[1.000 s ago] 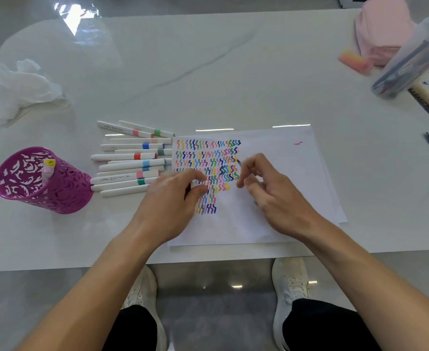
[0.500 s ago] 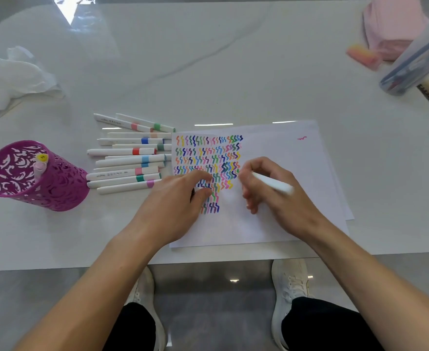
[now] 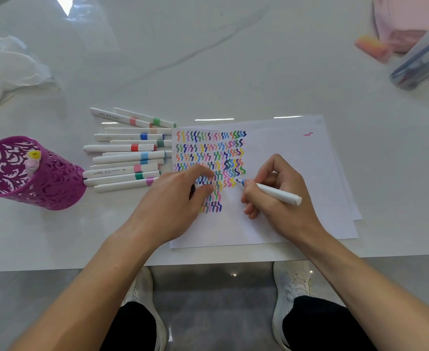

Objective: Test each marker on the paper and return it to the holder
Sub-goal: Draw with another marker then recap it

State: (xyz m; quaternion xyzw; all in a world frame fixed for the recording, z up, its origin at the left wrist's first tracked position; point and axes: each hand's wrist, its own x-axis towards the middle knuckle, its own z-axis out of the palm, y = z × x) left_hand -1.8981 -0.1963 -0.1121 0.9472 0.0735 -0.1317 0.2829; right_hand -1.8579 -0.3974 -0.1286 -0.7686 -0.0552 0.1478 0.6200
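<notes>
A white sheet of paper point(image 3: 284, 153) lies on the table, its left part filled with rows of coloured squiggles. My right hand point(image 3: 276, 198) grips a white marker point(image 3: 276, 195) in a writing hold. Its blue tip sits on the paper just right of the yellow and pink squiggles. My left hand point(image 3: 173, 201) rests on the paper's left edge and pinches a small dark cap point(image 3: 192, 189) between thumb and fingers. Several capped white markers point(image 3: 124, 158) lie side by side left of the paper. The purple cut-out holder point(image 3: 43, 183) at far left holds one marker point(image 3: 32, 162).
Crumpled white tissue point(image 3: 11, 64) lies at the back left. A pink pouch point(image 3: 406, 21), an orange eraser point(image 3: 371, 48) and a clear pencil case point(image 3: 421, 59) are at the back right. The table's front edge point(image 3: 208, 262) runs just below the paper, with my shoes beneath.
My right hand has turned the white marker into a writing hold, so its barrel now sticks out to the right, and set the blue tip on the paper. My left hand has stayed put.
</notes>
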